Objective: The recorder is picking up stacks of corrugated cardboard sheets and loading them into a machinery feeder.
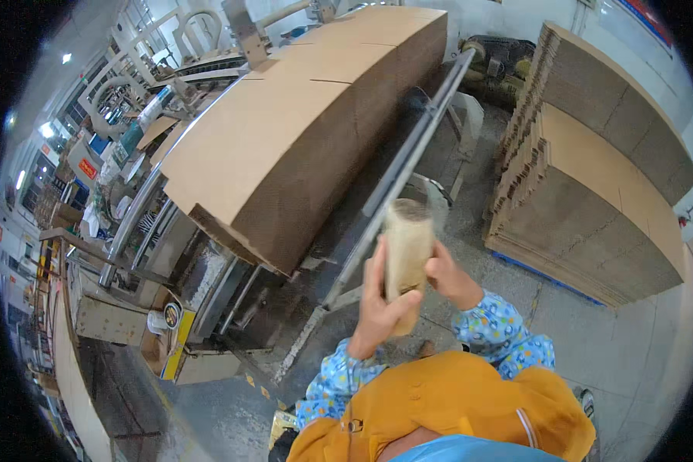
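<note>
In front of my body, a long pale block [409, 250] that looks like wood stands nearly upright between my hands. My left hand [381, 296] is closed round its left side and lower front, thumb across it. On the other side, my right hand [448, 277] has its fingers against the block's right edge, partly hidden behind it. Ahead and to the left lies a large stack of brown cardboard sheets [285, 115] on a machine bed, with slots cut in the top sheet. Both hands are apart from that stack.
A metal rail [420, 142] runs along the near right side of the cardboard stack. Further right, tall piles of cardboard [585, 200] stand on a blue pallet [547, 277]. Machine frames and a yellow-edged box [179, 343] are on the left. Grey concrete floor [600, 346] lies around me.
</note>
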`<state>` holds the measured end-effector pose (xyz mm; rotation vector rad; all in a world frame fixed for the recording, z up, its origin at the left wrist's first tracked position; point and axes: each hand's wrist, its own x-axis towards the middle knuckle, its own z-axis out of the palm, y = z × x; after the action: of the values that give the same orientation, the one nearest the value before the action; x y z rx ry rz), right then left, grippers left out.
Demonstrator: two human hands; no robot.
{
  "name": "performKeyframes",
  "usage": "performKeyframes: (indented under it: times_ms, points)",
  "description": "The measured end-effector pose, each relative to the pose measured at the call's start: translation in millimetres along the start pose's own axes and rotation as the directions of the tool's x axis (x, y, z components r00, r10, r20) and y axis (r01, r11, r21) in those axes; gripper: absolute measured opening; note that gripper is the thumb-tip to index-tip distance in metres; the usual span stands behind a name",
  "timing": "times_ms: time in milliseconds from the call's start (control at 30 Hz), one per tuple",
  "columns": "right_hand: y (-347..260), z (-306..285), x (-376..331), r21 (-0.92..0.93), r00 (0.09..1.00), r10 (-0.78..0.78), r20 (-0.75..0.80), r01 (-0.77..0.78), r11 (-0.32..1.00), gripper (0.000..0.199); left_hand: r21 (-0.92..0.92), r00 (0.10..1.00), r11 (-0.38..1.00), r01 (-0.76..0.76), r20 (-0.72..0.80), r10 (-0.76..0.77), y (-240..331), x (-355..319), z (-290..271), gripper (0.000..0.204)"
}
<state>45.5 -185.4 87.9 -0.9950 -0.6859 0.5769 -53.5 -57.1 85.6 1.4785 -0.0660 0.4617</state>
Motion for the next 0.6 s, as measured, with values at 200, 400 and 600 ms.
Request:
performKeyframes:
  times_ms: [200, 400, 600]
  points:
    - [-27, -86, -87, 0.076, 0.934, -0.007, -0.357, 0.037, 0.996, 0.082, 0.215, 0.960, 0.974, -0.070, 0.282, 0.007, -21, 26, 121, 0.089]
    - [-48, -132, -84, 0.347, 0.812, 0.106, -0.574, 0.123, 0.930, 0.069, 0.429, 0.944, 0.896, -0.113, 0.327, -0.038, -30, 71, 147, 0.061]
    - [-69, -216, -29, 0.352, 0.674, 0.131, -0.727, 0.202, 0.914, 0.063, 0.591, 0.919, 0.807, -0.020, -0.306, 0.247, -65, 152, 75, 0.036]
